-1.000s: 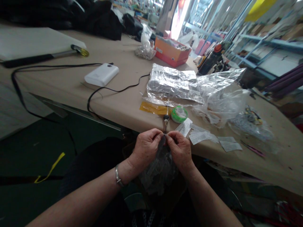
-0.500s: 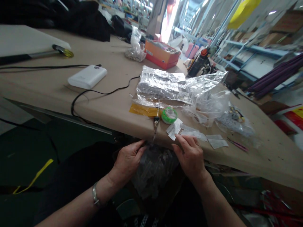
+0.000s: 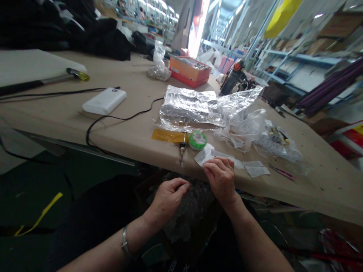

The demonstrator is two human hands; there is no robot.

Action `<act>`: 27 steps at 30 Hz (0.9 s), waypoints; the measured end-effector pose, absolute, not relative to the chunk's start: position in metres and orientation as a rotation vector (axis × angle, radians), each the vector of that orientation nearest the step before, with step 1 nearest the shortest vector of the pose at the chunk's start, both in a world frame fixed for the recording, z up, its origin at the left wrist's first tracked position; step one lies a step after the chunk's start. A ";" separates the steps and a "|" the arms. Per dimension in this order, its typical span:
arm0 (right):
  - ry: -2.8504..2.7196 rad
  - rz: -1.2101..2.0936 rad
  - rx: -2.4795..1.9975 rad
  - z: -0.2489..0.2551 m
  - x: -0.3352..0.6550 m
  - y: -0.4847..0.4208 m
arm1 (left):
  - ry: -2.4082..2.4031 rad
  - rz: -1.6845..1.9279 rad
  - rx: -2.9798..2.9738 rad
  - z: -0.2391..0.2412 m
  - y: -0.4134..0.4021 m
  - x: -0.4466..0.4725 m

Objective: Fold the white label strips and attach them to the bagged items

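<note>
My left hand [image 3: 171, 198] is over my lap, below the table edge, with thumb and forefinger pinched together; whatever they hold is too small to make out. At the table edge, my right hand [image 3: 221, 176] has its fingers curled closed against the thin white pieces [image 3: 204, 154], and its fingertips hide what may be in them. Left of these lies a small round green container [image 3: 197, 140]. A soldering iron [image 3: 182, 148] points its metal tip toward me. Beneath both hands is a heap of clear plastic scraps [image 3: 181, 223].
A crumpled silvery bag [image 3: 190, 107] and clear plastic bags [image 3: 244, 130] lie behind. Amber film [image 3: 167, 136] is beside the iron. Further off are a white power bank [image 3: 104, 101], a black cord [image 3: 124, 118], an orange box [image 3: 188, 71] and pink-handled tweezers [image 3: 282, 172].
My left hand has moved right and down, away from the iron's tip. My right hand's fingers have curled closed near the white pieces. The camera view has shifted slightly.
</note>
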State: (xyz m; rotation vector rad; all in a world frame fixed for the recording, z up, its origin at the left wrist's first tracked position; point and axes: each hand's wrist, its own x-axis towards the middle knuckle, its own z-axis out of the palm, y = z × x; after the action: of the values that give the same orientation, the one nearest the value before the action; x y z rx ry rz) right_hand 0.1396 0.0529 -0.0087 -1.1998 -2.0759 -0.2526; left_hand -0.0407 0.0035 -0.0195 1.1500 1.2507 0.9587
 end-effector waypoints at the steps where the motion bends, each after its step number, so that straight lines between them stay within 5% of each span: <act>1: -2.067 -0.243 -1.182 -0.008 0.140 0.051 | 1.197 0.935 1.051 -0.016 0.004 -0.036; 9: -2.225 -0.080 -0.982 -0.005 0.132 -0.012 | 0.705 0.867 0.259 -0.002 0.011 -0.005; 21: -2.164 -0.352 -1.337 -0.022 0.183 0.035 | 1.014 0.752 0.474 -0.009 0.011 0.003; 27: -2.003 -0.228 -1.222 -0.032 0.193 0.040 | 1.032 0.760 0.481 -0.012 0.011 0.003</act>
State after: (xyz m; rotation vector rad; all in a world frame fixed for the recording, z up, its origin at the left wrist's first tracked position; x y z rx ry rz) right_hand 0.1931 0.0395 -0.0316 -1.2219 -2.0034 -0.2276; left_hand 0.0033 0.0111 -0.0124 0.4810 1.0323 0.7604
